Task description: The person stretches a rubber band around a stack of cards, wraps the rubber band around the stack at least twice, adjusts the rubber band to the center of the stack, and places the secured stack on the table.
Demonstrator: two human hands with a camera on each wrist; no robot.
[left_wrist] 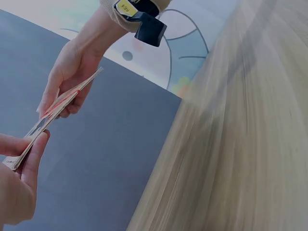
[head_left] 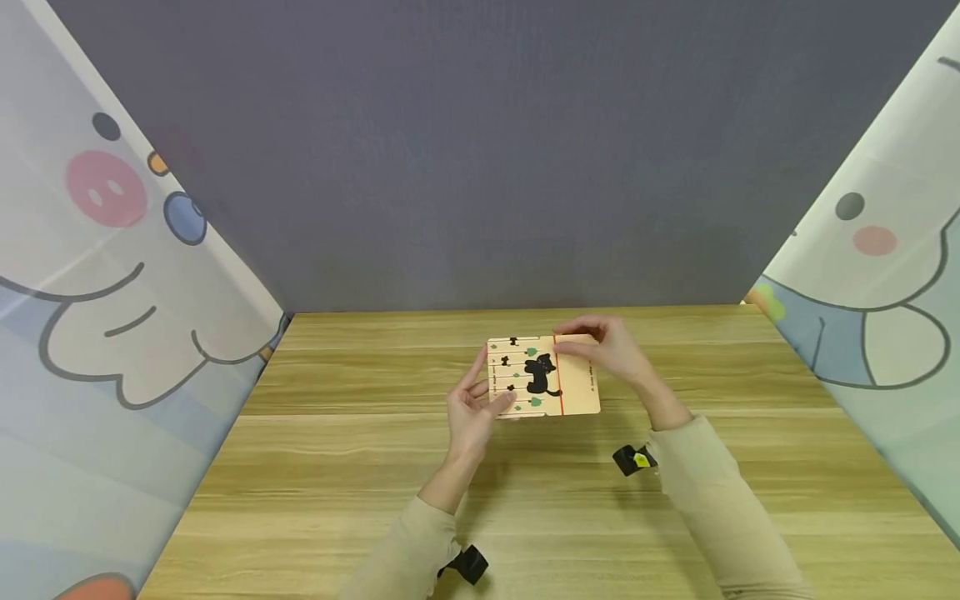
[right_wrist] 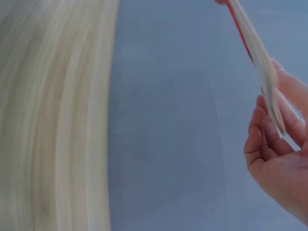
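Note:
A small cream notebook (head_left: 577, 387) with a black cat and green leaves on its cover is held up above the table, a red elastic band (head_left: 559, 379) running across it. My left hand (head_left: 471, 417) grips its left side, thumb on the cover and fingers behind. At the top edge, by the band, the thumb and forefinger of my right hand (head_left: 611, 346) pinch the notebook; whether they also catch the band I cannot tell. The left wrist view shows the notebook (left_wrist: 53, 113) edge-on between both hands. In the right wrist view my right hand (right_wrist: 279, 149) is beside its blurred edge.
Below the hands lies a wood-grain table (head_left: 337, 450). A dark grey panel (head_left: 510, 158) stands behind it, with cartoon-printed cloths (head_left: 97, 333) on both sides. Black wrist mounts (head_left: 471, 564) hang from both sleeves.

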